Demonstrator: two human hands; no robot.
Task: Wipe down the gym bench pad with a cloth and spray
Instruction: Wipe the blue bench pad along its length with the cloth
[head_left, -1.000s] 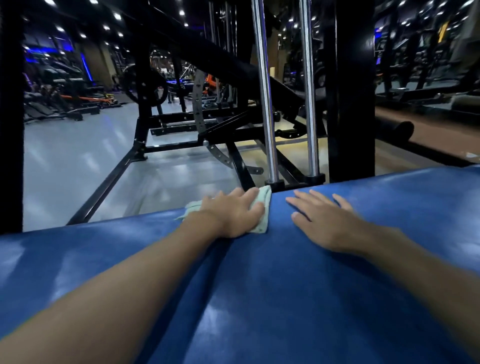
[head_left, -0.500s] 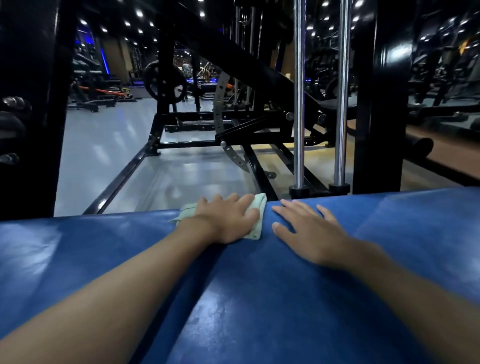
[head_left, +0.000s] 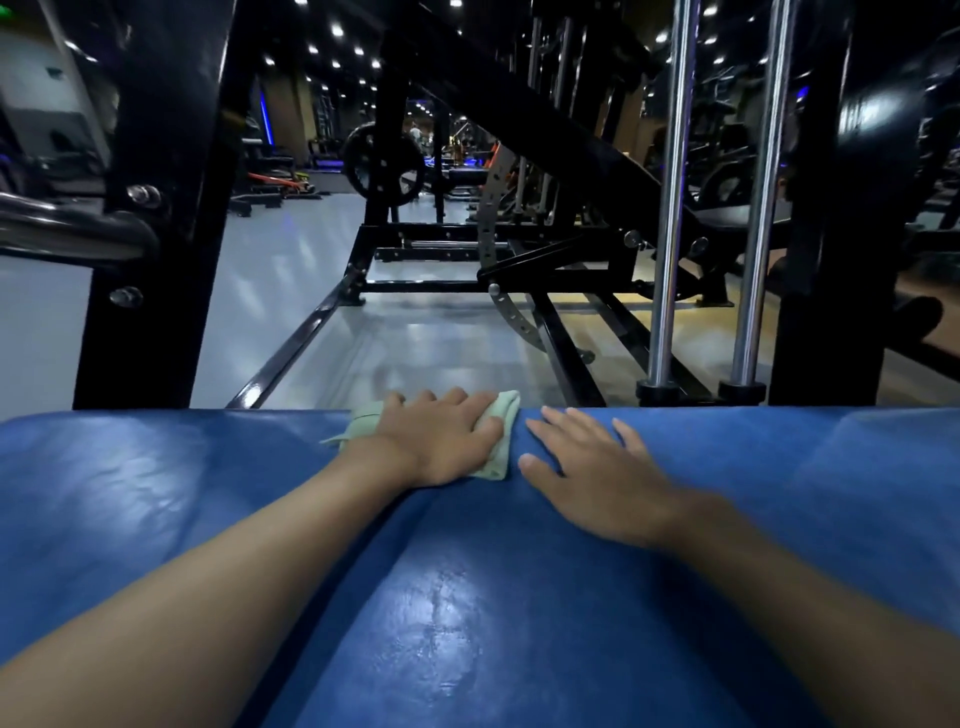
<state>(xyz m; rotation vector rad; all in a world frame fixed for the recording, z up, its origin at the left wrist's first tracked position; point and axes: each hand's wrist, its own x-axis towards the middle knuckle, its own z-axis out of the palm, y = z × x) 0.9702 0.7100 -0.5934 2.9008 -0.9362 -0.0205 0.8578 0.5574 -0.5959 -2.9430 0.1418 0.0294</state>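
Flat and straight, the fingers (head_left: 449, 402) of the left hand (head_left: 441, 441) are pressing the pale green cloth (head_left: 503, 421) down at the far edge of the blue bench pad (head_left: 467, 597), the palm covering most of it. Just beside the cloth, the right hand (head_left: 597, 478) is resting palm-down on the pad, its fingers (head_left: 569, 423) spreading loose, gripping nothing. Beyond the edge, two chrome rods (head_left: 670, 208) are rising over the glossy floor (head_left: 291, 291) between black frame posts (head_left: 156, 234).
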